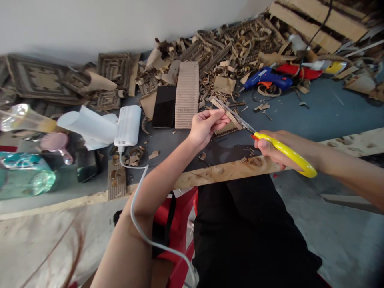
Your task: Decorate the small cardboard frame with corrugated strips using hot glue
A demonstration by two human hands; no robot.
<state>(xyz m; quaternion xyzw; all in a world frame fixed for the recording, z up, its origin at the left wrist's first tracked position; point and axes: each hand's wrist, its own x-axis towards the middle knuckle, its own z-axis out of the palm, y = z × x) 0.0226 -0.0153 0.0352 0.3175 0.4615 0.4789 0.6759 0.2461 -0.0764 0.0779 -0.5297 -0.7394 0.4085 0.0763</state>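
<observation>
My left hand (207,125) pinches a narrow strip of corrugated cardboard (230,117) above the table. In my right hand (271,146) is a pair of scissors with yellow handles (289,154). Their metal blades (240,119) lie along the cardboard strip, pointing up and left. Whether the blades are fully closed is hard to see. A wider ribbed cardboard sheet (187,94) lies just beyond my left hand, beside a dark phone (164,107).
Cardboard scraps (228,52) heap along the wall. A blue glue gun (267,78) lies at the right. To the left are a white power bank (128,125) with its cable crossing my left arm, a pink hairbrush (55,142), a plastic cup (25,118) and a bottle (27,176).
</observation>
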